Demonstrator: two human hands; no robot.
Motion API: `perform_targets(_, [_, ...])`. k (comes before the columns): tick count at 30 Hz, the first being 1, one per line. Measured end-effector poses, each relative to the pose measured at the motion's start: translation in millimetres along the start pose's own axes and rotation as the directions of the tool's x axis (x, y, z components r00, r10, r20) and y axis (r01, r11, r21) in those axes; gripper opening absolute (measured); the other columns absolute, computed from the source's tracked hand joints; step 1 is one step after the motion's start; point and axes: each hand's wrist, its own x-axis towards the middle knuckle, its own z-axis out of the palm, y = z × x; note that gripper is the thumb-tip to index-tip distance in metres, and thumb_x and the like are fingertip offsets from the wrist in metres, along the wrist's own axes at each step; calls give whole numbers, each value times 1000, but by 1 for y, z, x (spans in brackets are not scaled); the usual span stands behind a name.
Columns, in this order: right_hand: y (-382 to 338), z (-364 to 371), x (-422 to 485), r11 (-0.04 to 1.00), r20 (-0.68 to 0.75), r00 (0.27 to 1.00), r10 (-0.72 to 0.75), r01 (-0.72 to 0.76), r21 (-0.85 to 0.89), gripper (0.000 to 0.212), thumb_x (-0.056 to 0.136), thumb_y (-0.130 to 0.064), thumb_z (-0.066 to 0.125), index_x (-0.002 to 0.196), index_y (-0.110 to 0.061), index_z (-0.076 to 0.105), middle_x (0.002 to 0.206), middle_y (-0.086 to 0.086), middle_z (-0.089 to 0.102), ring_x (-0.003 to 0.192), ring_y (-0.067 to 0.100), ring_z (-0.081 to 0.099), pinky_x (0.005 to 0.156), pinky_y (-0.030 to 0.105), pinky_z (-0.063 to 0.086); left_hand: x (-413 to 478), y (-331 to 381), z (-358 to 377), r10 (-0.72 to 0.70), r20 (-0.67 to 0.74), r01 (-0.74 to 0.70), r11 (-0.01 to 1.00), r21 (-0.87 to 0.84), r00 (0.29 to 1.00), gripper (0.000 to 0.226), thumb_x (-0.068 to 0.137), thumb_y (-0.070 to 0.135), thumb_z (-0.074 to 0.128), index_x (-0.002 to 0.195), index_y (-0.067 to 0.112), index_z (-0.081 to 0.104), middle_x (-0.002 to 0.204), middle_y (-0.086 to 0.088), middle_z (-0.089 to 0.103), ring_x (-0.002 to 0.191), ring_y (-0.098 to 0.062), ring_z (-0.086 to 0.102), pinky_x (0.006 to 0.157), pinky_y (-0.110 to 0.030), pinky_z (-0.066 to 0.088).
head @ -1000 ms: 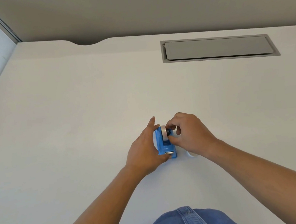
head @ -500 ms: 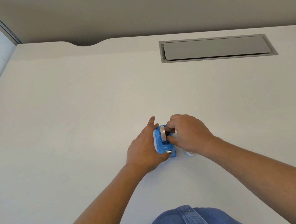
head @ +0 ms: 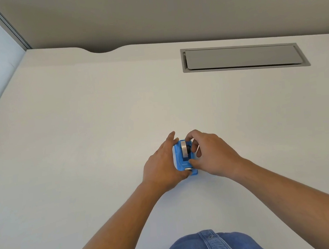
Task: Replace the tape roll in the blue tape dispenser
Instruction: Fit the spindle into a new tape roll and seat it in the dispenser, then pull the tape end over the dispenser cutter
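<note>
blue tape dispenser (head: 180, 159) sits on the white surface (head: 81, 153), long axis toward the person. left hand (head: 161, 165) clasps its side; right hand (head: 211, 156) fingers (head: 191, 141) pinch the upright tape roll (head: 185, 150) from the right.

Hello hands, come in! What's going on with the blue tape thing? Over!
Left hand braces the blue dispenser on the desk. Right hand fingers at the tape roll, which sits in the cradle. Nothing in the way.
</note>
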Motion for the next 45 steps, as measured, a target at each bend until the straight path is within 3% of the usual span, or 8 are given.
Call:
perform_targets(3, [2,1,1,999,8,1000,-30,30,-23,62,73,-26,76,128,-35,49,94,-13,55,77,9,53,65,22,42,0,0,1,-8,-2,8,1000,2,1000,121,59,59,82,151,38,6,150,19,45,128,-15,52,93,-30,46])
perform_targets(12, [5,-2,9,993,6,999,-51,51,-104,47,76,-36,73,120,-38,60,95,-8,60,81,13,55,69,29,48,0,-1,0,4,-2,-4,1000,-4,1000,118,59,62,80,150,39,8,149,20,45,126,-13,53,94,-29,45])
perform_targets(20, [7,2,7,992,15,998,-58,59,-112,44,75,-38,69,118,-42,59,85,-9,55,78,14,57,60,25,44,-1,1,-1,-14,12,14,1000,-9,1000,119,58,64,80,150,40,9,149,20,45,127,-13,52,95,-28,44])
perform_targets(24, [8,4,7,994,24,998,-53,55,-97,51,78,-37,69,127,-42,55,86,-9,54,79,12,55,60,21,39,-2,1,-3,-11,23,11,1000,-13,1000,117,61,60,81,152,38,10,149,19,44,126,-12,52,90,-22,38])
perform_targets(28, [10,3,5,996,29,999,-28,30,-81,66,80,-35,69,141,-36,46,97,-8,57,82,11,53,69,24,44,-4,2,-6,10,53,-11,1000,7,999,112,66,55,81,152,35,13,154,16,39,124,-13,54,96,-28,45])
perform_targets(32, [12,2,0,999,8,1000,1,-1,-40,70,77,-35,71,141,-35,45,101,-11,58,75,6,49,68,23,40,-4,7,-11,30,81,-32,999,25,996,108,66,60,78,152,37,16,155,16,35,120,-15,56,88,-26,45])
perform_targets(39, [6,0,-10,998,-182,982,-56,52,-26,38,81,-36,70,118,-36,61,97,-17,59,66,-7,44,67,21,37,0,17,-15,77,-2,-77,996,54,997,81,76,55,69,146,31,35,152,14,41,129,-11,49,94,-29,44])
perform_targets(45, [-8,-4,-7,994,-165,984,-74,60,-89,20,84,-31,65,103,-33,71,95,-11,65,73,9,55,66,30,49,5,25,-16,51,-13,-51,998,41,999,46,82,36,65,126,35,54,134,16,56,111,-12,59,77,-27,46])
